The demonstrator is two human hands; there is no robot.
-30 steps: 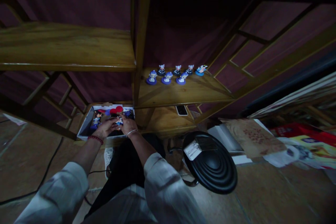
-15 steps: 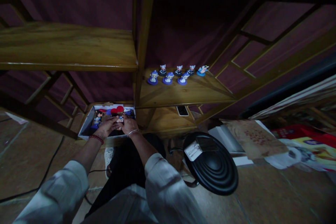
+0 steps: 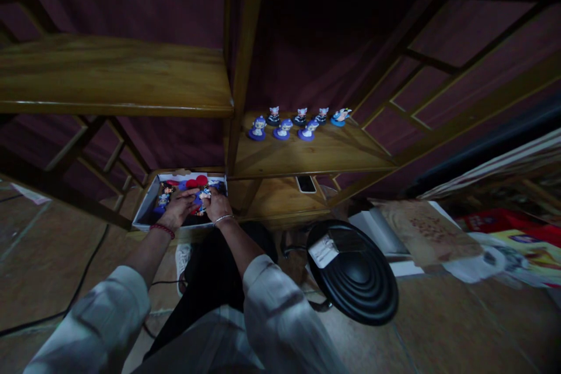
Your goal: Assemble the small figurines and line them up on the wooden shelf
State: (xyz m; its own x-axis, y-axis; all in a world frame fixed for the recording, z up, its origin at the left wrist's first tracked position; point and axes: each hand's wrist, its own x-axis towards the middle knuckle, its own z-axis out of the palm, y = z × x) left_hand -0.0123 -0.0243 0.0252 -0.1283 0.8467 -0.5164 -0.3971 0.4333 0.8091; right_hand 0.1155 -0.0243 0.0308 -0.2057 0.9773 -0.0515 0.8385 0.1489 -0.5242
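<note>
A white cardboard box (image 3: 146, 204) holds several small figurines and red and purple pieces. Inside it, my left hand (image 3: 179, 210) closes on the purple base side of a small figurine (image 3: 204, 194). The fingers of my right hand (image 3: 218, 207) pinch the same figurine from the other side, near its white and blue top. Fingers cover part of it, so its full shape is hidden. Beside my left hand, a dark-haired figurine (image 3: 165, 196) rests at the box's left end.
On the shelf (image 3: 315, 155) to the right stand purple-based figurines (image 3: 283, 129), black-based ones (image 3: 301, 116) and a blue-based one (image 3: 340, 117). A phone (image 3: 305, 184) lies one level lower. A black round stool (image 3: 357, 280) carries a clear package (image 3: 324, 250). Cardboard (image 3: 425, 231) lies at right.
My fingers have shifted on the figurine, and more of its purple and white surface shows between my hands. The view has moved slightly. The shelf figurines have stayed put.
</note>
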